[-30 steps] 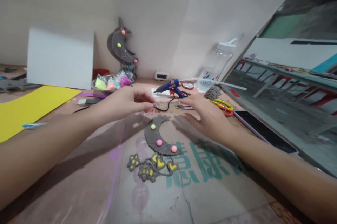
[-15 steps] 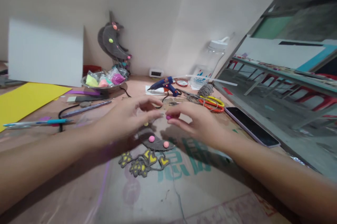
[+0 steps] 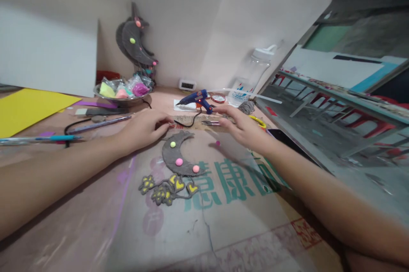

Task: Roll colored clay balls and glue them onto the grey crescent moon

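My left hand [image 3: 147, 127] rests at the left of the work area, thumb and fingertips closed together; whatever they pinch is too small to make out. Just in front of it lies a grey crescent moon [image 3: 169, 153] with yellow, pink and peach balls. Grey flower and heart charms [image 3: 162, 195] with yellow fillings hang from its lower edge. My right hand [image 3: 244, 129] reaches forward over the table, fingers spread and holding nothing, its fingertips close to the blue glue gun [image 3: 194, 99] and above the tweezers [image 3: 211, 123]. A small magenta ball [image 3: 217, 143] lies left of that hand.
A metal bowl [image 3: 123, 101] of bagged coloured clay stands back left, with another moon ornament [image 3: 134, 44] behind it. Pens [image 3: 41, 139] and yellow paper [image 3: 32, 108] lie left. Grey yarn [image 3: 246, 107], a bottle [image 3: 254, 74], yellow-handled scissors [image 3: 258, 121] and a phone [image 3: 287, 146] are right.
My right hand has let go of the magenta ball, now on the table, and has opened and moved forward right. My left hand has drawn back left, uncovering the crescent moon.
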A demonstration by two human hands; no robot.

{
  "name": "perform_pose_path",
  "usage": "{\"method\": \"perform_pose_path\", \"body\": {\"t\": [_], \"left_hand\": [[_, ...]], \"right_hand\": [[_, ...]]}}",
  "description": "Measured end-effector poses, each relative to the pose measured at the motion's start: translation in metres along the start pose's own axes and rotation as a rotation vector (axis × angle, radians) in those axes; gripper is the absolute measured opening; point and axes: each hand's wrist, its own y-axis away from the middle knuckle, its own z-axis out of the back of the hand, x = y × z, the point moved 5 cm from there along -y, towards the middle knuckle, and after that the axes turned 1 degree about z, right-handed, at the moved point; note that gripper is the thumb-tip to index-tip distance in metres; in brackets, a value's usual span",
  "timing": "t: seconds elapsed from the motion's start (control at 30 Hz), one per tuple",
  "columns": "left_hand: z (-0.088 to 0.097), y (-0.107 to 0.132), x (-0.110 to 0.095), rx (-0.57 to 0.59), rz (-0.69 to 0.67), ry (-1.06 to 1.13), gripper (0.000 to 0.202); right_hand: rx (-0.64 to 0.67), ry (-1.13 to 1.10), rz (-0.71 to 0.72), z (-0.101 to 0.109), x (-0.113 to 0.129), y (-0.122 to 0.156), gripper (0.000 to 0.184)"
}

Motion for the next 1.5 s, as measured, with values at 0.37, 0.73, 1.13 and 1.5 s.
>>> {"method": "perform_pose_path", "body": {"t": [0.37, 0.73, 1.13, 1.5], "left_hand": [[-0.005, -0.001, 0.008, 0.021, -0.014, -0.008, 0.026], [-0.004, -0.001, 0.005, 0.046, -0.035, 0.0, 0.027], [-0.005, 0.0, 0.006, 0.026, -0.056, 0.031, 0.025], [-0.005, 0.0, 0.005, 0.043, -0.053, 0.03, 0.024]], "right_hand": [[0.348, 0.087, 0.229, -0.053, -0.002, 0.011, 0.068], [0.349, 0.009, 0.331, -0.059, 0.01, 0.006, 0.071], [0.369, -0.014, 0.34, -0.059, 0.025, 0.013, 0.072], [0.396, 0.04, 0.262, -0.046, 0.008, 0.023, 0.074]]}}
